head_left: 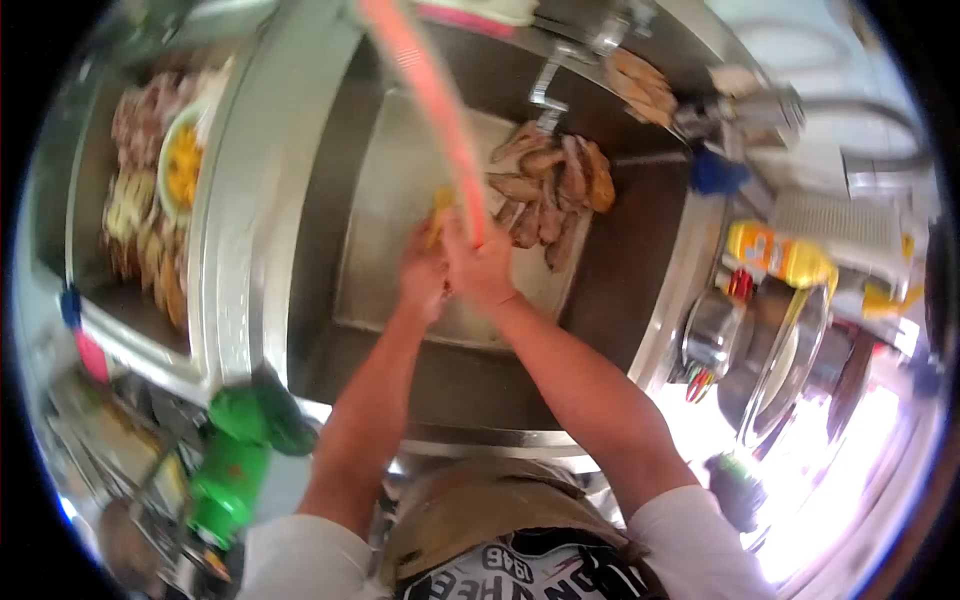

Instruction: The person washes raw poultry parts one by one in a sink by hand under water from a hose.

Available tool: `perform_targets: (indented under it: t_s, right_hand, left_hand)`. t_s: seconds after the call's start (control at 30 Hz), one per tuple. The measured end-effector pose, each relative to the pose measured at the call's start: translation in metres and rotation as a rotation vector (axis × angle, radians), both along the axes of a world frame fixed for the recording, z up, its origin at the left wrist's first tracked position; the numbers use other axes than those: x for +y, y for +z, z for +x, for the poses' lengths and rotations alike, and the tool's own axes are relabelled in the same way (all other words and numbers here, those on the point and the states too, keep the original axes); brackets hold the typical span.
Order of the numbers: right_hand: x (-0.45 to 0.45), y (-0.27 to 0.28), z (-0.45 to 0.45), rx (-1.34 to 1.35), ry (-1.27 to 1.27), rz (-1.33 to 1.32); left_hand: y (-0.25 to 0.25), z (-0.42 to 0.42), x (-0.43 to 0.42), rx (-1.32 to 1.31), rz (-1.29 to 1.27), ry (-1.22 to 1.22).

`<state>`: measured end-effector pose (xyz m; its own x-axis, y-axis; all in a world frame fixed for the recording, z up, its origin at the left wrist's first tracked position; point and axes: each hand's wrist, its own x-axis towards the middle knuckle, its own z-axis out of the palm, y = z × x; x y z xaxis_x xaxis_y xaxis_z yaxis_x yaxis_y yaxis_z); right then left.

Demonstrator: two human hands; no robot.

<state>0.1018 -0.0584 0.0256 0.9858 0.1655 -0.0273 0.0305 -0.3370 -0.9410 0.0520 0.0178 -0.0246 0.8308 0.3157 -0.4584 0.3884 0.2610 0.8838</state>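
Note:
Both my hands are close together over a steel sink. My right hand is closed around the lower end of a red hose, which comes down from above and looks slightly blurred. Beside it, my left hand is closed too. A small yellow piece sticks up at its fingers; its kind is unclear. Just right of my hands, brownish pieces of meat lie heaped in the sink.
Left of the sink, another basin holds pale and brown meat and a bowl of yellow pieces. A faucet hangs over the far side. A yellow bottle and metal bowls are at right, a green bottle lower left.

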Motion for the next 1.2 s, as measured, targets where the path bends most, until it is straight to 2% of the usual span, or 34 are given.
perform_targets:
  t_s: [0.03, 0.1, 0.2, 0.3, 0.4, 0.53, 0.63, 0.7, 0.77, 0.8, 0.87, 0.97, 1.1, 1.2]
  right_hand:
    - [0.003, -0.004, -0.006, -0.13, 0.017, 0.057]
    - [0.011, -0.009, -0.025, -0.163, 0.074, -0.049]
    - [0.013, 0.057, -0.033, -0.267, 0.161, -0.183]
    - [0.018, 0.067, -0.047, -0.32, 0.179, -0.089]
    - [0.023, 0.076, -0.06, -0.321, 0.227, -0.148]
    - [0.02, 0.1, -0.064, -0.351, 0.167, -0.185]
    - [-0.007, 0.135, -0.04, -0.374, 0.089, -0.16]
    - [-0.032, 0.151, -0.016, -0.368, 0.035, -0.296]
    - [-0.061, 0.189, 0.01, 0.081, 0.151, -0.09]
    - [-0.07, 0.198, 0.017, 0.111, 0.141, 0.003]
    - [-0.082, 0.216, 0.023, 0.168, 0.13, 0.186]
    - [-0.089, 0.252, 0.014, 0.343, 0.166, 0.257]
    - [-0.078, 0.27, 0.003, 0.297, 0.208, 0.389]
    - [-0.066, 0.283, -0.002, 0.276, 0.223, 0.366]
  left_hand:
    - [0.003, 0.0, 0.002, 0.062, -0.154, 0.028]
    - [0.021, 0.006, 0.006, 0.187, -0.458, 0.126]
    - [0.047, 0.008, 0.006, 0.269, -0.687, 0.199]
    - [0.077, 0.002, 0.0, 0.313, -0.757, 0.228]
    - [0.094, -0.007, -0.003, 0.332, -0.729, 0.186]
    - [0.057, -0.019, 0.011, 0.329, -0.646, 0.027]
    - [0.034, -0.034, 0.026, 0.305, -0.761, 0.024]
    - [0.043, -0.043, 0.035, 0.276, -0.887, 0.0]
    - [0.073, -0.049, 0.041, 0.234, -1.105, -0.092]
    - [0.091, -0.049, 0.042, 0.205, -1.237, -0.16]
    - [0.113, -0.053, 0.037, 0.121, -1.27, -0.17]
    - [0.132, -0.061, 0.032, -0.006, -1.318, -0.271]
    - [0.15, -0.068, 0.028, -0.129, -1.335, -0.408]
    - [0.161, -0.069, 0.031, -0.105, -1.522, -0.644]
